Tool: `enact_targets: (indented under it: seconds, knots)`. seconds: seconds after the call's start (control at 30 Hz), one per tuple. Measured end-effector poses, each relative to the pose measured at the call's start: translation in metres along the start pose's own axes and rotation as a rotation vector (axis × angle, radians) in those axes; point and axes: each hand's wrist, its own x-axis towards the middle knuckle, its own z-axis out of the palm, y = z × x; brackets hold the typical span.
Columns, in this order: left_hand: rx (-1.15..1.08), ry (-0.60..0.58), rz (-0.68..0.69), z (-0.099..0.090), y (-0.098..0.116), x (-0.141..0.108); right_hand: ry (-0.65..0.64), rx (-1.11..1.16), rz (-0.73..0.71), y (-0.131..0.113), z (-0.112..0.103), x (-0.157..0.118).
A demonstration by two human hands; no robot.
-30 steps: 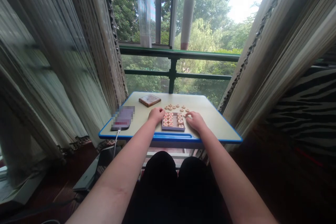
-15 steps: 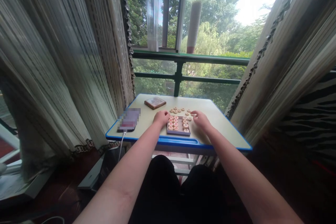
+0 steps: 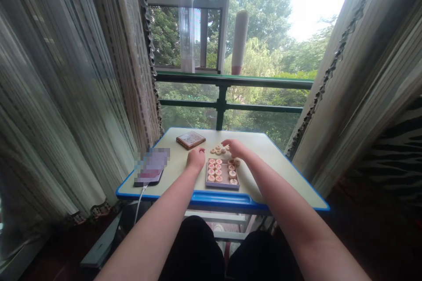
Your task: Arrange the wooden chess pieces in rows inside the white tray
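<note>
My left hand [image 3: 196,160] is closed beside the left wall of a shallow box [image 3: 223,185]; whether something small sits in its curled fingers is hidden. Inside the box stand round Chinese chess pieces [image 3: 218,172], red-marked in two columns on the left and dark-marked in a column on the right. Beyond the box's far edge, my right hand [image 3: 233,147] reaches over loose chess pieces [image 3: 218,151] on the table, its fingers stretched to the left and partly covering some of them. Another loose piece [image 3: 238,162] lies under the right wrist, by the box's corner.
The blue-edged table [image 3: 178,180] carries a flat square box lid [image 3: 190,139] at the far left and a phone [image 3: 151,167] with a white cable at the left. A green railing [image 3: 263,82] and window stand behind; curtains [image 3: 99,74] hang on both sides.
My right hand has moved left from the box's right side to over the loose pieces. My left hand has drawn away from the box's far-left corner. The view has tilted slightly upward.
</note>
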Motion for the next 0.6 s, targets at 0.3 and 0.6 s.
enact_targets:
  seconds: [0.3,0.6]
  knots:
    - [0.266,-0.017,-0.091,0.009,0.015,0.034,0.084,-0.022,-0.078,0.039,0.007,-0.01]
    - [0.067,-0.088,0.211,0.022,0.007,0.029,0.06,-0.071,-0.199,0.028,0.02,-0.004]
